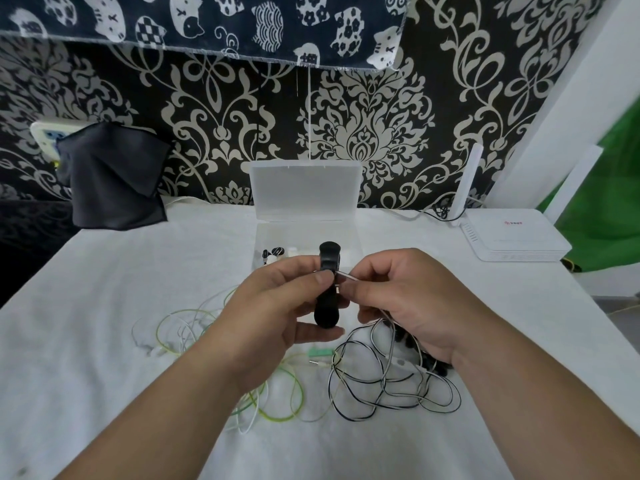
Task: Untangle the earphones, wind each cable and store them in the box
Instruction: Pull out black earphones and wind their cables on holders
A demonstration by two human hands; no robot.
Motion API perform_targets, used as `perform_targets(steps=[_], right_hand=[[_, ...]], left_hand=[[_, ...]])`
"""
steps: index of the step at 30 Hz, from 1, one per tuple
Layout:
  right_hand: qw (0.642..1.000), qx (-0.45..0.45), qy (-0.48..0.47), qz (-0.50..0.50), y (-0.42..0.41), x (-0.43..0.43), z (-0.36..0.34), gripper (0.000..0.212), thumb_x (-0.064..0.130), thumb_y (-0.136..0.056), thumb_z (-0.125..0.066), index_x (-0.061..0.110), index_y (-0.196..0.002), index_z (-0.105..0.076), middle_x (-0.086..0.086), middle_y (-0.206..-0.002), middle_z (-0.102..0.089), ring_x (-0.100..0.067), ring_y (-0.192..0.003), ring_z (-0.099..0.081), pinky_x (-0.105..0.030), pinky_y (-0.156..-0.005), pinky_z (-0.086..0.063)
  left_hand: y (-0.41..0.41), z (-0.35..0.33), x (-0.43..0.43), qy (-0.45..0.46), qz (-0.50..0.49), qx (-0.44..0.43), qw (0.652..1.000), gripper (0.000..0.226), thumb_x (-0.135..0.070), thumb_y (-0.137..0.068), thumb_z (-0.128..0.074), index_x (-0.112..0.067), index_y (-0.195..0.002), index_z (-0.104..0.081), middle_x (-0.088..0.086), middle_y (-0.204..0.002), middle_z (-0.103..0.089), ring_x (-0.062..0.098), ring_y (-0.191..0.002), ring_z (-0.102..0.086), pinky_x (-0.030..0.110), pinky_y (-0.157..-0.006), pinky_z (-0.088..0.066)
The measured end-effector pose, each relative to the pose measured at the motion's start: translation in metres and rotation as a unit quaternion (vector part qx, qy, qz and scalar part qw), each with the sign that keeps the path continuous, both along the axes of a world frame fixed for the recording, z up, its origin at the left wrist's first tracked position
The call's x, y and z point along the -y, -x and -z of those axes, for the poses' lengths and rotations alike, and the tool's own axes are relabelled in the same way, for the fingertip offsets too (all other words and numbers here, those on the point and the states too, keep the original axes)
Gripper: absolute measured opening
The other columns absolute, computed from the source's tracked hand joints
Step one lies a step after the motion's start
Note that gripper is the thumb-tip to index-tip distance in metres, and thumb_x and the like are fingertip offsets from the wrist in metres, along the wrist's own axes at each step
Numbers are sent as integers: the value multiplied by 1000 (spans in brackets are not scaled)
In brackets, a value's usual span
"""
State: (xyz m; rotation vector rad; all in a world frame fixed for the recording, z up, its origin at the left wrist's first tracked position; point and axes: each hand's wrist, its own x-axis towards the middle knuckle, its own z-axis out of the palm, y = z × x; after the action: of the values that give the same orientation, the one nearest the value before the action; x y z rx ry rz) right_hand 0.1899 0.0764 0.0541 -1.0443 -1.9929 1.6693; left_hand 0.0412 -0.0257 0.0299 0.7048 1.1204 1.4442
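Both grips are closed on something: the left grip (287, 306) curls round a black winder (327, 315), held upright above the bench (138, 271), and the right grip (398, 299) pinches a strand of the black-and-white cable (381, 393) against it. The rest of that cable lies in loose loops below. A green-and-white cable (277, 410) sprawls just left of it. Behind the hands the clear box (353, 237) stands open (lid (304, 188) upright), holding earbuds (273, 252) and a small white piece (293, 252) at its near left.

Two hands (277, 308) (412, 303), one winder (326, 316), one box (304, 188), two cables (382, 388) (277, 416).
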Motion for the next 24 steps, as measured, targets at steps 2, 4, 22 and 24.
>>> perform_targets(steps=[2, 4, 22, 24], right_hand=[[1000, 2, 4, -1, 0, 0, 0, 14, 11, -87, -73, 9, -73, -73, -1, -63, -67, -15, -59, -62, -24, -61, -51], [1000, 6, 9, 1, 0, 0, 0, 15, 12, -88, -72, 6, -74, -71, -3, -60, -61, -17, -59, -61, -26, -62, -51], [998, -10, 69, 3, -1, 0, -2, 29, 12, -97, -59, 7, -69, -62, -1, -54, -44, -15, -49, -42, -26, -60, -47], [998, -11, 59, 1, -1, 0, -2, 30, 13, -97, -58, 7, -68, -61, -1, -53, -43, -15, -48, -42, -23, -57, -46]], left_hand=[[-2, -1, 0, 5, -6, 5, 1000, 36, -14, -80, -70, -1, -113, -67, 15, -96, -70, 20, -85, -69, 31, -58, -56], [-3, -2, 0, 9, -15, 7, 1000, 33, -14, -85, -60, 0, -115, -66, 14, -97, -70, 19, -85, -70, 31, -56, -56], [1, -2, 0, 3, -22, 43, 999, 36, -21, -87, -65, -2, -117, -66, 19, -113, -69, 28, -96, -68, 37, -60, -57], [0, -1, 0, 5, -19, 18, 1000, 35, -19, -84, -62, -3, -115, -67, 16, -106, -71, 24, -91, -70, 36, -59, -57]])
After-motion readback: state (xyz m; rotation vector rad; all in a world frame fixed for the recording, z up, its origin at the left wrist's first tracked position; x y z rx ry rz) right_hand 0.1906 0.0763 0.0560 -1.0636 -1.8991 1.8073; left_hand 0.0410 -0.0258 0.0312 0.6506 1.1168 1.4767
